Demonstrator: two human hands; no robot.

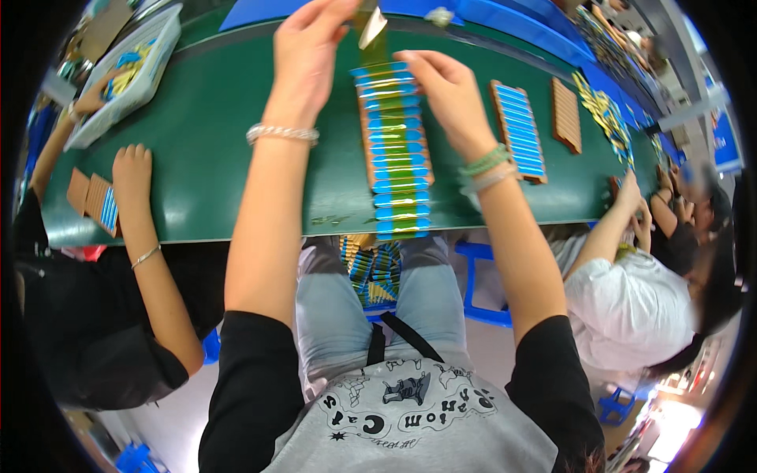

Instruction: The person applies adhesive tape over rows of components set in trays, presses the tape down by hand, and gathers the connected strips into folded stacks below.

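A column of blue rod-like pieces [400,175] lies across a brown grooved board [367,135] in front of me. Clear yellow-green tape [405,148] runs lengthwise over their middles, and the near pieces reach the table's front edge. Beyond the far end, my left hand [311,47] is closed, pinching the tape strip, which rises there with a bright glare on it. My right hand [445,87] is closed at the board's far right corner, thumb and finger against the end piece or tape; exactly what is pinched is hidden.
The green table [236,102] carries a filled board [518,130] and a bare grooved board [565,116] on the right. Yellow-and-blue pieces [607,114] lie beyond. At left stands a white basket [150,83]. Co-workers sit on both sides. Taped pieces [374,268] are stacked between my knees.
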